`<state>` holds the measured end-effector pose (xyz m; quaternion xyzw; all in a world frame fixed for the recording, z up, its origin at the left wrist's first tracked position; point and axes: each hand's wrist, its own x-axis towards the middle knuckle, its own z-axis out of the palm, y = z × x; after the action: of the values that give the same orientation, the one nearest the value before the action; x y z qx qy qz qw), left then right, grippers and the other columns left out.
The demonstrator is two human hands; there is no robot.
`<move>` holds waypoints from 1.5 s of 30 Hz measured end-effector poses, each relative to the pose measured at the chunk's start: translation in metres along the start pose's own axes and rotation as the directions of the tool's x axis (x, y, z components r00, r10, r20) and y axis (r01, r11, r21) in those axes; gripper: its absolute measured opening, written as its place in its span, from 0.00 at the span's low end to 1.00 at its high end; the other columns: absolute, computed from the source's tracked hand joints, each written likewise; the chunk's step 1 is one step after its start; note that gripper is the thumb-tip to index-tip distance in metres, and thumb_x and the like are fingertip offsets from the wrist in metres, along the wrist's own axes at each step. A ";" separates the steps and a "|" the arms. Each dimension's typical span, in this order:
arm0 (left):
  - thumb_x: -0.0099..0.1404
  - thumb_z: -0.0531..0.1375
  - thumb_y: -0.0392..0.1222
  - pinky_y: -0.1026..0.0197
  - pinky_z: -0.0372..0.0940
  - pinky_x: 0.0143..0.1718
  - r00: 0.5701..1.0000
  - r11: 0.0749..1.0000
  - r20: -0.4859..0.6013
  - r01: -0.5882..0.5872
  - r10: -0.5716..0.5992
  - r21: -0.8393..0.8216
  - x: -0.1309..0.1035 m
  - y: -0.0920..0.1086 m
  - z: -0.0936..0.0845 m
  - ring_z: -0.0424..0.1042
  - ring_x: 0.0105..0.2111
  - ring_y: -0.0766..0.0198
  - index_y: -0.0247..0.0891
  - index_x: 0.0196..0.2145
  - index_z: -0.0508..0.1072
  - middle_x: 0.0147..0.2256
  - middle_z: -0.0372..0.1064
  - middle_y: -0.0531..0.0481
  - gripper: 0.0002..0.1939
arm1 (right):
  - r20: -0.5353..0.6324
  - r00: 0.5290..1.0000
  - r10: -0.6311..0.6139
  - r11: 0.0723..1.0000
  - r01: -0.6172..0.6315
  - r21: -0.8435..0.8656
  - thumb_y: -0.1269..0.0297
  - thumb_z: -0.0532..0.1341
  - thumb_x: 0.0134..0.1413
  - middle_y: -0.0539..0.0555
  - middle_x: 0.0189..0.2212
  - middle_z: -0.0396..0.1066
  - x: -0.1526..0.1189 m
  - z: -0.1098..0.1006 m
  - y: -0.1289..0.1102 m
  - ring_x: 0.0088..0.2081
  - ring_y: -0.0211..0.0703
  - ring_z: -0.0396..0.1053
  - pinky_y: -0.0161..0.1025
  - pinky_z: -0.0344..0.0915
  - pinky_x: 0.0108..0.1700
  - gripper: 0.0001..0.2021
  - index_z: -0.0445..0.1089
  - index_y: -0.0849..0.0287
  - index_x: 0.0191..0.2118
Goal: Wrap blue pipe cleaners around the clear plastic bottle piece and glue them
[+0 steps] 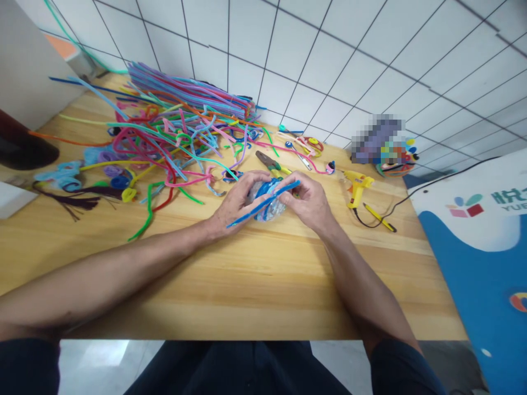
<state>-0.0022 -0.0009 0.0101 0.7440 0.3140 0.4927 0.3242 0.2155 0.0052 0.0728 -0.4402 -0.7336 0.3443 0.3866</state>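
Note:
My left hand [234, 204] is closed around a rounded blue-and-whitish piece [272, 213] that looks wound from pipe cleaners; part of it is hidden by my fingers. Across its front slants a blue pipe cleaner [255, 210], whose loose end sticks out at the lower left by my left hand. The upper right end of that pipe cleaner is pinched by the fingertips of my right hand [308, 202]. Both hands are close together just above the wooden table [263, 274]. Directly behind them lie pliers [269, 161] with yellow-green handles.
Tangled pipe cleaners [164, 142] spread over the left, with a thick bundle [189, 93] along the tiled wall [255, 49]. A yellow glue gun [357, 185], its black cord and a yellow pen-like tool [379, 217] lie right. A blue-white board [486, 230] borders the table's right edge.

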 end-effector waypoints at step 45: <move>0.79 0.58 0.65 0.44 0.68 0.67 0.997 0.989 0.015 0.082 -0.081 -0.125 0.002 0.003 0.000 0.74 0.61 0.49 0.43 0.59 0.72 0.60 0.73 0.41 0.25 | 0.009 1.000 -0.001 1.000 0.001 -0.019 0.58 0.70 0.59 0.48 0.29 0.71 -0.001 0.001 -0.003 0.31 0.41 0.67 0.41 0.64 0.37 0.07 0.75 0.54 0.35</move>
<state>-0.0010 -0.0013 0.0139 0.7111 0.3109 0.4943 0.3916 0.2140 0.0032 0.0747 -0.4419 -0.7388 0.3392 0.3792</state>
